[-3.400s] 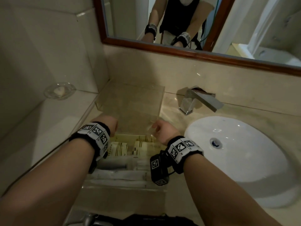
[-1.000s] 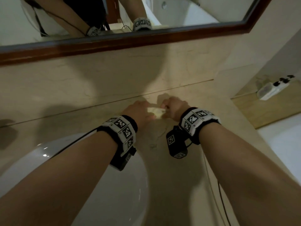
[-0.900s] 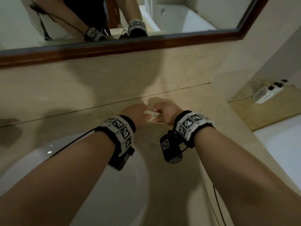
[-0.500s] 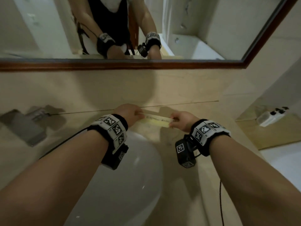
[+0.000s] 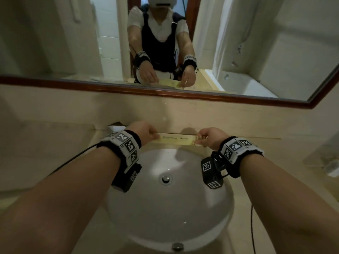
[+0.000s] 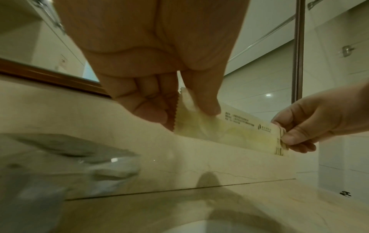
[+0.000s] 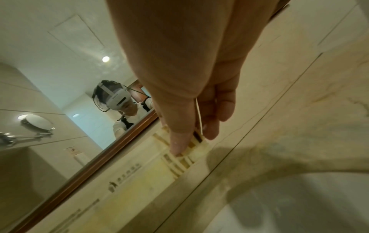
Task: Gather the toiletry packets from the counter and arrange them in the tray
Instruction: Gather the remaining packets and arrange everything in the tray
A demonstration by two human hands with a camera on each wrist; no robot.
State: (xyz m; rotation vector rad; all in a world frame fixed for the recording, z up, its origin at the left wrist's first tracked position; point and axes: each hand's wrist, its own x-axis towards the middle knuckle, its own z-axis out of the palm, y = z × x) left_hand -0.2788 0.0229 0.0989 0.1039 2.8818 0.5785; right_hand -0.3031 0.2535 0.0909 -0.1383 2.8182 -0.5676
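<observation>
Yellow packet (image 5: 177,140) pinched between both hands; print unreadable.

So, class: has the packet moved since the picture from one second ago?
Yes. The packet was on the counter right of the sink; now both hands, left and right, hold it stretched above the sink's far rim.

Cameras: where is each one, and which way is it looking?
Head: on the head, looking down over the sink; both forearms and hands show.
Left wrist: under the left hand, facing the wall; the right hand shows too.
Right wrist: under the right hand, facing the mirror.
All three share the yellow packet, pinched at both ends.
</observation>
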